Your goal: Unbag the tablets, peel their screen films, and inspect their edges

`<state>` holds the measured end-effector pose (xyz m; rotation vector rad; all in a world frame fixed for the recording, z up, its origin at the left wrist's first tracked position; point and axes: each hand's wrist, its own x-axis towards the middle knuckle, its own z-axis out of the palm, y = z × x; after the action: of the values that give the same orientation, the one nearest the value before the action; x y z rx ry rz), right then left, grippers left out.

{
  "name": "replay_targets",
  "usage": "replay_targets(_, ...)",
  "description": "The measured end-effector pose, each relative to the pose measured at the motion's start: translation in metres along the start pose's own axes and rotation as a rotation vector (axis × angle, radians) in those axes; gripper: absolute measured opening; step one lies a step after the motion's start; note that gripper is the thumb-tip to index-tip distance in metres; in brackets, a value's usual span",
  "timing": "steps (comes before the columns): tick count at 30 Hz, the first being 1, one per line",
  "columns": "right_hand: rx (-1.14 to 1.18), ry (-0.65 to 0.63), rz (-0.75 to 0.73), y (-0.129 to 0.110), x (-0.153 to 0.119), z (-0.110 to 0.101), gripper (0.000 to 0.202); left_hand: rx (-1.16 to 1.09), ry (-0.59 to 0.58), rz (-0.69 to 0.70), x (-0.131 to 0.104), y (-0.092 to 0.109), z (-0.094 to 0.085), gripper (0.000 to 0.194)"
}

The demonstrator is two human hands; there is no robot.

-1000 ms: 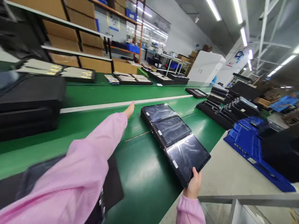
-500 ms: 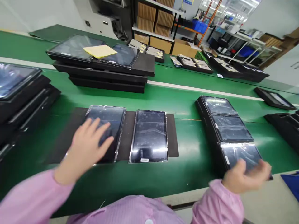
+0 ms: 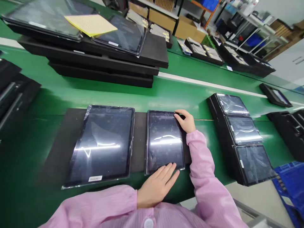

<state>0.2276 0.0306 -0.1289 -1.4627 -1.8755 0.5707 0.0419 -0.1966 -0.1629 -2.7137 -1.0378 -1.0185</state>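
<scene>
Two dark glass screen panels in clear film lie on a black foam mat [image 3: 139,142]: a larger one [image 3: 102,142] on the left and a smaller one [image 3: 165,139] on the right. My left hand [image 3: 158,185] rests with fingers stretched out over the smaller panel's near edge. At that panel's far right corner, my right hand [image 3: 186,121] grips the edge between thumb and fingers. The white label seen on the larger panel's near edge does not show on the smaller one; my left hand covers part of that edge.
On the right, a black foam tray stack [image 3: 219,139] carries three more screen panels. Behind the mat stand stacked black trays [image 3: 106,71] with panels and a yellow paper [image 3: 91,24] on top. More black trays [image 3: 14,95] sit at far left. A blue crate [image 3: 291,186] is at lower right.
My left hand has moved from the larger panel to the smaller one's near edge. My right hand has left the right tray stack and taken the smaller panel's far corner. The view has shifted.
</scene>
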Motion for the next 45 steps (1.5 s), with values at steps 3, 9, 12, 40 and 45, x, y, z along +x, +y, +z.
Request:
replay_targets(3,0.026,0.017,-0.016,0.003,-0.007,-0.006,0.011,-0.042,0.011,-0.006,-0.001,-0.002,0.001,0.042)
replay_targets(9,0.107,-0.063,-0.029,-0.018,-0.018,-0.013,0.016,-0.012,-0.023,0.062,-0.014,0.001,0.008,0.034)
replay_targets(12,0.244,-0.291,0.024,-0.020,-0.021,-0.034,0.024,0.025,-0.033,0.063,-0.022,0.002,0.009,0.035)
replay_targets(40,0.597,-0.567,0.233,0.025,-0.018,-0.079,0.055,-0.031,-0.022,-0.033,-0.039,0.007,0.020,0.028)
replay_targets(45,0.603,-0.385,0.222,-0.033,-0.016,-0.068,0.031,-0.100,-0.056,-0.041,-0.038,0.005,0.013,0.034)
